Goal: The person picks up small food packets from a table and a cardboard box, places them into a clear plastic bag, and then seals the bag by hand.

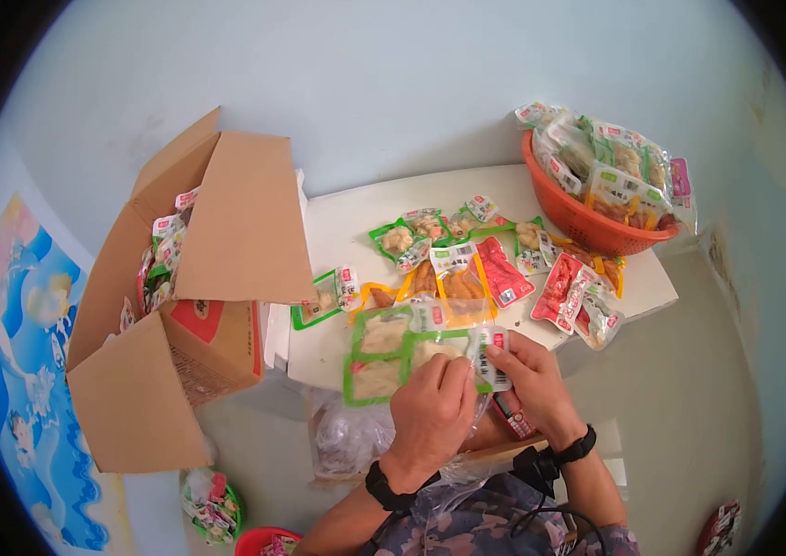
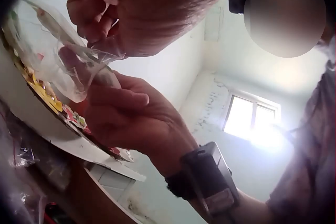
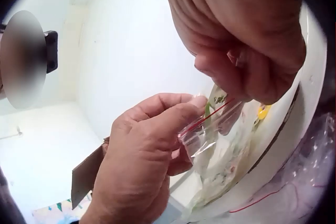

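Both hands hold a clear zip bag (image 3: 202,129) with a red zip line, over the near edge of the white table (image 1: 356,208). Several green-edged food packets (image 1: 376,380) show in the clear plastic. My left hand (image 1: 435,403) pinches the bag's upper edge with curled fingers. Close beside it, my right hand (image 1: 538,382) grips the right end of the bag, thumb on top near a packet's printed label (image 1: 493,360). In the right wrist view, the left hand's thumb and fingertips (image 3: 197,102) pinch the plastic at the zip. My right palm hides part of the bag there.
Loose food packets (image 1: 462,283) lie across the table. An orange basket (image 1: 588,218) heaped with packets stands back right. An open cardboard box (image 1: 245,218) of packets is at left. Near my lap are clear plastic bags (image 1: 351,435) and a red phone-like device (image 1: 514,414). A green basket (image 1: 241,508) sits low left.
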### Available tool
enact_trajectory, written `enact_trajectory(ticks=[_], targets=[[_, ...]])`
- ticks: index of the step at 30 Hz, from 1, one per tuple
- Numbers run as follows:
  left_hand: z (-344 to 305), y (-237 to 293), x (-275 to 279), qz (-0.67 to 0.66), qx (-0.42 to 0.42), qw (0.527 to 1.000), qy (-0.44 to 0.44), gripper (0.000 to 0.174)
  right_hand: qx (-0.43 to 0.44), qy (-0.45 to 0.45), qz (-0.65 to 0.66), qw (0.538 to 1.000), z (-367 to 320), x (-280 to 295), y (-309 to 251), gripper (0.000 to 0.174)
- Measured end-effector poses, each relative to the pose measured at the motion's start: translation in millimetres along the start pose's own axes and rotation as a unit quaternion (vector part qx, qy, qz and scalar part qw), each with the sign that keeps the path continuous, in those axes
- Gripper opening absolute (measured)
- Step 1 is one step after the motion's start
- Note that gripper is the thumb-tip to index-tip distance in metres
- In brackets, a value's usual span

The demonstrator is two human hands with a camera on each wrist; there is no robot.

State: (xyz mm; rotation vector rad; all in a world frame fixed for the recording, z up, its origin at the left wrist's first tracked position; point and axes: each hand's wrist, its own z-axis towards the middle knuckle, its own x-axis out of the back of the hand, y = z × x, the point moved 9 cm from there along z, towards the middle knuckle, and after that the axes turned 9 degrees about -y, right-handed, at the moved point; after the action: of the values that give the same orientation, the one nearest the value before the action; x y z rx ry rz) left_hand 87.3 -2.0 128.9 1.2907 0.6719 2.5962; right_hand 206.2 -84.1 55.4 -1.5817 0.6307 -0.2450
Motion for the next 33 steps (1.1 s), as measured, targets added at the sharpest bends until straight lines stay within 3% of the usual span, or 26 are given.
enact_trajectory(ticks=[6,9,12,15,18,22,27,30,33], targets=[[-5.6,-0.9,9.8,-0.053,-0.006,0.998,0.024,0.011,-0.073,-0.123,0.025,0.989,25.9,-30.2,21.7,0.02],[-8.0,-3.5,12.4,-0.071,-0.02,0.996,0.047,0.012,-0.104,-0.141,0.003,0.985,30.1,-50.0,24.8,0.023],[-10.0,-12.3,13.9,-0.092,-0.01,0.994,0.051,0.013,-0.072,-0.142,-0.03,0.987,40.9,-44.4,34.7,0.018],[-14.3,-26.0,16.6,-0.107,0.016,0.993,0.046,0.013,0.005,-0.109,-0.196,0.975,38.1,-27.8,16.9,0.017],[-17.1,-29.2,12.7,-0.124,0.023,0.991,0.054,0.013,-0.032,-0.123,-0.162,0.979,34.8,-28.3,17.0,0.017],[-13.5,-27.0,11.1,-0.105,-0.006,0.989,0.102,0.012,0.002,-0.092,-0.211,0.973,41.7,-36.4,15.2,0.012],[-10.4,-47.1,-4.3,-0.14,0.042,0.988,0.045,0.013,0.054,-0.091,-0.182,0.978,40.4,-28.9,-4.6,0.017],[-12.0,-52.4,-17.7,-0.127,0.059,0.99,0.003,0.012,0.035,-0.046,-0.173,0.983,34.7,-5.3,-29.9,0.015],[-10.3,-58.9,-21.8,-0.138,0.071,0.988,-0.01,0.012,0.08,0.011,-0.246,0.966,44.4,31.7,-59.6,0.017]])
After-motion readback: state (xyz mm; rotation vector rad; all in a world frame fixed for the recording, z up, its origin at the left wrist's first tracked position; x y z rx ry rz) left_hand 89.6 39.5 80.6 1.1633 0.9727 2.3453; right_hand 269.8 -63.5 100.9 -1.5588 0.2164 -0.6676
